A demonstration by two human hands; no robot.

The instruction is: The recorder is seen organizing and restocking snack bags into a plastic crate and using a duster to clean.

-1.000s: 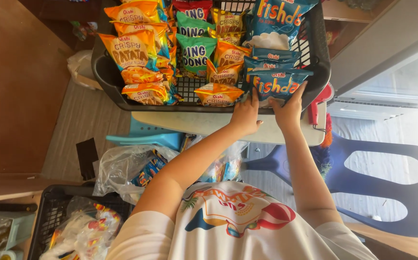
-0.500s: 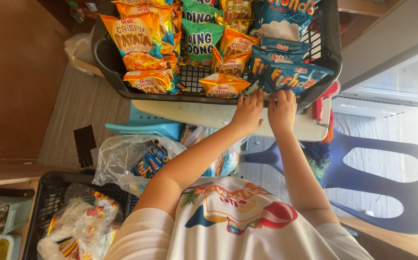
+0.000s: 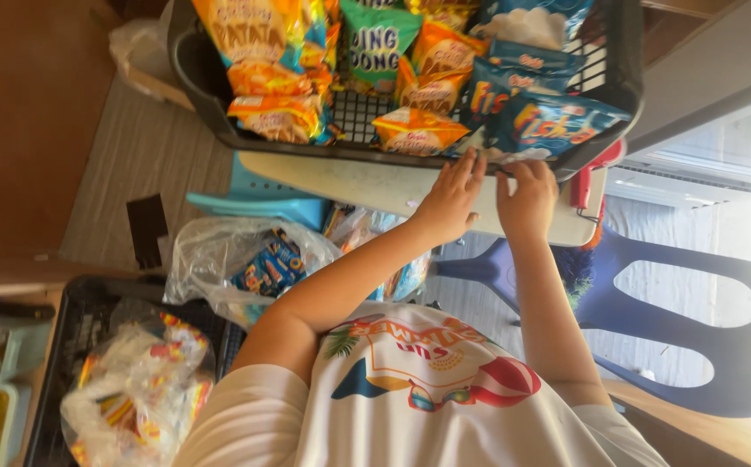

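Blue snack bags (image 3: 557, 121) sit at the near right corner of a black basket (image 3: 198, 82) on a pale counter (image 3: 375, 186), where a person's two hands reach together. Left hand (image 3: 451, 197) lies flat on the counter edge with fingers spread, fingertips touching the basket rim below an orange bag (image 3: 417, 131). Right hand (image 3: 528, 195) rests just beside it, fingers curled against the rim under the blue bags; whether its grip pinches a bag cannot be told. Orange and yellow bags (image 3: 271, 60) fill the basket's left side, with a green bag (image 3: 377, 47) between them and the blue ones. Below the counter stand a light blue stool (image 3: 258, 206) and a clear plastic sack (image 3: 237, 264) of snacks. A second black crate (image 3: 73, 329) holds wrapped packs at lower left, and a dark blue chair (image 3: 704, 337) stands at right.
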